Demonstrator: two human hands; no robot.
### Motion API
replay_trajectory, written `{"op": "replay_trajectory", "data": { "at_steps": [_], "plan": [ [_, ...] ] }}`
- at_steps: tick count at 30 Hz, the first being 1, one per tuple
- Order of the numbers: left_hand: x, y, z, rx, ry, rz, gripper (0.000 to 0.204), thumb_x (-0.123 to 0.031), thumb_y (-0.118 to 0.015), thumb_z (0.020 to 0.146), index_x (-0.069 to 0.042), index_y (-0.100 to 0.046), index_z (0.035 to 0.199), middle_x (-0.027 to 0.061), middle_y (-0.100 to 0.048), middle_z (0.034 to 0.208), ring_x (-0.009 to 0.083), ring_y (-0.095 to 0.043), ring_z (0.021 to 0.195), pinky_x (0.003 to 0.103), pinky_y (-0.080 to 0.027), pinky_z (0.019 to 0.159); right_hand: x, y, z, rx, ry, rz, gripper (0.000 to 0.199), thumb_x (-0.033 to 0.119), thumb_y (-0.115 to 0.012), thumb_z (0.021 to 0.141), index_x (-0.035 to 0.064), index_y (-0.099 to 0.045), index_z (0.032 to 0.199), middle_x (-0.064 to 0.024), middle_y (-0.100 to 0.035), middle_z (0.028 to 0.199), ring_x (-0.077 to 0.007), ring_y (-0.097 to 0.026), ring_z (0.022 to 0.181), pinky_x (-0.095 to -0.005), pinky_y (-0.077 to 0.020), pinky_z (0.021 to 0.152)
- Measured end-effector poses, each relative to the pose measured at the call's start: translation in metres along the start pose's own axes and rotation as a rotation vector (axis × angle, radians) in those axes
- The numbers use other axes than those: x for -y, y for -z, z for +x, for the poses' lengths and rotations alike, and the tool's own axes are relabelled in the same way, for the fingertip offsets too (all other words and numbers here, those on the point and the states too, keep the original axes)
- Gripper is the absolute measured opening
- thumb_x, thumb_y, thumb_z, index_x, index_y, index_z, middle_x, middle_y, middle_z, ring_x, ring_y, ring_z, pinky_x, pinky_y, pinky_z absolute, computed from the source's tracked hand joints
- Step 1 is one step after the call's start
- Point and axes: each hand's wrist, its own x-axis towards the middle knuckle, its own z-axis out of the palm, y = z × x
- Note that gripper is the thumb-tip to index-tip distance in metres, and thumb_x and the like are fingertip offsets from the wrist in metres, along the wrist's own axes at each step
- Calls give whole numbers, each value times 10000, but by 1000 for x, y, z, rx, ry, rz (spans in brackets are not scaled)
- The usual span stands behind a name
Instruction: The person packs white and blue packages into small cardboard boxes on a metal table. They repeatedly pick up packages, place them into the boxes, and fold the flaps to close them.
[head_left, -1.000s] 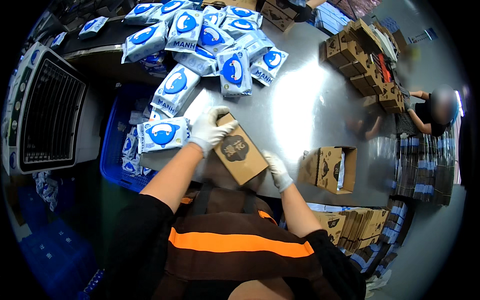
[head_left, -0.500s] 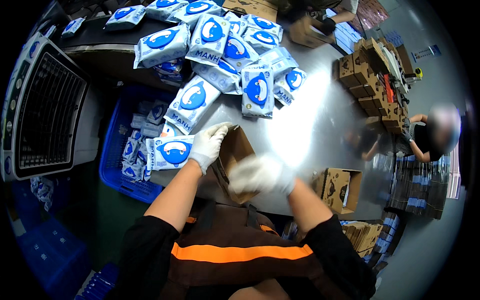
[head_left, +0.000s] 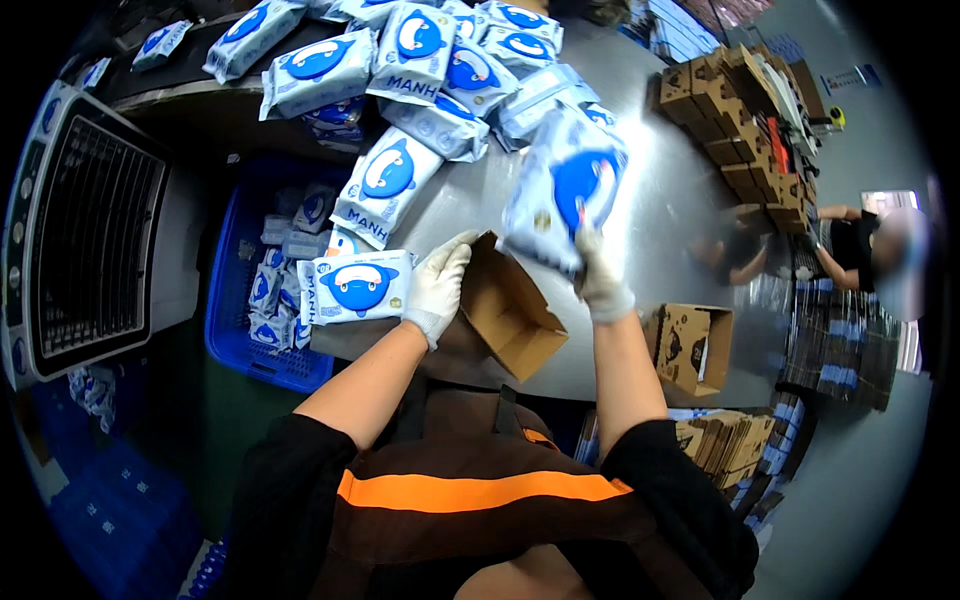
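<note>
Both my hands wear white gloves. With my left hand [head_left: 442, 288] I grip the left wall of an open brown cardboard box [head_left: 515, 310], which is tilted and shows its bare inside. My right hand [head_left: 603, 275] holds a white and blue wipes packet [head_left: 568, 190] by its lower right end, up above the table and just beyond the box. Left of my left hand lies another wipes packet [head_left: 355, 287] with a round blue cartoon figure. A heap of the same packets [head_left: 415, 45] covers the far side of the metal table [head_left: 650, 180].
At the left are a blue plastic basket [head_left: 222, 300] of small packets and a grey machine with a grille [head_left: 90, 230]. To the right stand an open printed box [head_left: 690, 350], stacked boxes [head_left: 735, 140] and flat cardboard [head_left: 725, 445]. A co-worker [head_left: 850, 250] stands at far right.
My right hand has come out of the box area, moved up and right, and picked up a wipes packet from the heap. The box has tipped and shifted slightly right with my left hand.
</note>
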Motion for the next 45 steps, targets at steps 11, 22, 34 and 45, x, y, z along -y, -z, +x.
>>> {"op": "replay_trajectory", "data": {
  "at_steps": [11, 22, 34, 45],
  "plan": [
    [5, -102, -21, 147, 119, 78, 358, -223, -619, 1054, -3, -671, 1332, 75, -714, 1255, 136, -626, 1160, 273, -469, 1050, 0, 22, -186, -88, 95, -2097, 666, 455, -722, 883, 82, -578, 1416, -149, -677, 1143, -311, -624, 1114, -448, -507, 894],
    [48, -224, -52, 180, 725, 170, 1280, -593, -810, 784, -33, -52, 1650, 229, -186, 1679, 362, -382, 1468, 439, -357, 1193, -4, 116, -267, -64, -161, -1978, 488, 581, -665, 888, 141, -787, 1060, -63, -734, 1138, -251, -602, 1250, -680, -172, 1208],
    [102, -370, -174, 677, -707, 514, 686, -234, -686, 892, 14, -444, 1485, 265, -479, 1509, 388, -439, 1435, 479, -338, 1203, -44, 276, -514, -1946, -40, -1111, 806, 316, -730, 936, -73, -358, 1537, -266, -479, 1501, -384, -498, 1364, -445, -354, 1180],
    [111, -342, -229, 1458, -219, 864, 958, -572, -626, 927, 31, -273, 1581, 302, -245, 1645, 444, -172, 1558, 502, -135, 1275, -4, 159, -516, -1509, 436, -370, 519, 62, -666, 1003, -35, -462, 1470, -137, -610, 1356, -203, -625, 1152, -315, -504, 1014]
  ]
}}
